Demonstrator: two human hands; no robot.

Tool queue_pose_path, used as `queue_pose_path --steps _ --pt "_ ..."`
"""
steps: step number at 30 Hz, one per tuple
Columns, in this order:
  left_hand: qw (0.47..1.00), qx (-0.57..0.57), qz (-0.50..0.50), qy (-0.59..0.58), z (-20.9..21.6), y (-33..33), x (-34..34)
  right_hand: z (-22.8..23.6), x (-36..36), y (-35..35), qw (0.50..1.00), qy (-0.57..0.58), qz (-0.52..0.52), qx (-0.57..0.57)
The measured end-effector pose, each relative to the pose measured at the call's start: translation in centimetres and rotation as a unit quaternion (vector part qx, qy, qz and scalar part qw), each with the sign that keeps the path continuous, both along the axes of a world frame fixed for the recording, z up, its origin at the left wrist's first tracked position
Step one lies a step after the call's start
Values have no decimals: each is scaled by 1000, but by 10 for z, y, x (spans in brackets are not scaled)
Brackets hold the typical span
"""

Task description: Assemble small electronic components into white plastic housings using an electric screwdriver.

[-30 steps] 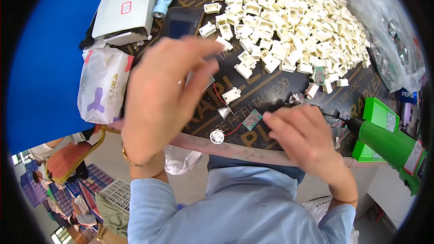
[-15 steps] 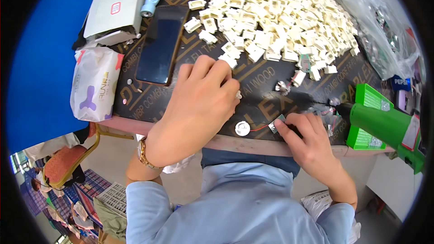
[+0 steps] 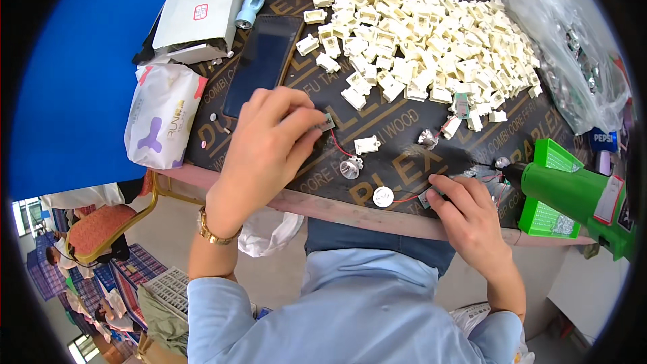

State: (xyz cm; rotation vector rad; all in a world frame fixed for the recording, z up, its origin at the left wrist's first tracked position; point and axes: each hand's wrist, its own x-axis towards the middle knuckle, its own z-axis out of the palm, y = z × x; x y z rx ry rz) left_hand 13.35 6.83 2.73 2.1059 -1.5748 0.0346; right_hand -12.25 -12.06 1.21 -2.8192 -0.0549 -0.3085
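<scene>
My left hand [image 3: 269, 138] pinches a small green circuit board [image 3: 328, 122] between thumb and fingers. A red wire runs from that board to a shiny reflector lamp [image 3: 350, 168] lying on the table. Beside the lamp lies one cream plastic housing [image 3: 367, 145]. My right hand [image 3: 468, 219], near the table's front edge, has its fingertips closed on another small circuit board [image 3: 425, 198], partly hidden by them. A red wire joins this board to a round white lamp piece [image 3: 383, 197].
A large heap of cream housings [image 3: 418, 47] covers the far middle. A phone [image 3: 259, 57], tissue pack [image 3: 162, 118], white box [image 3: 195, 20] and blue torch [image 3: 250, 10] are at left. At right are a green tool [image 3: 573, 185], green basket [image 3: 556, 155] and clear plastic bag [image 3: 559, 40].
My left hand has shifted left, and a circuit board now shows in its fingers. A lamp and a housing that it covered have come into view. The right hand stays at its board.
</scene>
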Motion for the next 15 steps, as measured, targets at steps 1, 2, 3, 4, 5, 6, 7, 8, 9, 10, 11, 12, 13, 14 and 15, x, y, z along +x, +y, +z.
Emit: queue_pose_path --steps 1,2,3,4,5,6,7,8,9,10,11,12,13,14,15 --pt "1000 2 -12 0 -3 1 -1 0 1 0 1000 -6 2 -3" --pt "1000 12 -11 -18 -5 3 -1 0 0 -1 1000 -11 3 -6" --pt "1000 12 -11 -17 -7 4 0 -1 0 -1 1000 -10 2 -6" --pt "1000 -3 -5 -13 -9 5 0 -2 -2 0 1000 -15 2 -9" --pt "1000 -18 2 -10 -11 6 1 -3 -2 0 1000 -21 1 -13" --pt "1000 -18 1 -10 -15 6 -1 -4 -2 0 1000 -21 1 -12" --pt "999 -34 24 34 -18 5 -5 -4 -2 1 1000 -24 -1 -11" --pt "995 -50 47 78 -21 4 -8 -5 -2 1 1000 -27 -3 -11" --pt "995 -50 46 78 -22 3 -8 -5 -2 1 1000 -26 -4 -11" --pt "996 -48 30 64 -22 2 -8 -5 -2 1 999 -31 -6 -15" --pt "998 -46 15 49 -23 1 -8 -5 -3 2 999 -35 -8 -20" --pt "997 -31 11 71 -22 1 -7 -5 -3 2 999 -34 -8 -20" --pt "997 -32 11 72 -21 1 -5 -4 -5 3 999 -29 -11 -22" --pt "997 -35 -10 74 -20 1 -2 -2 -4 2 999 -25 -12 -25" --pt "996 -39 -30 76 -20 0 0 1 -2 3 999 -26 -12 -25"
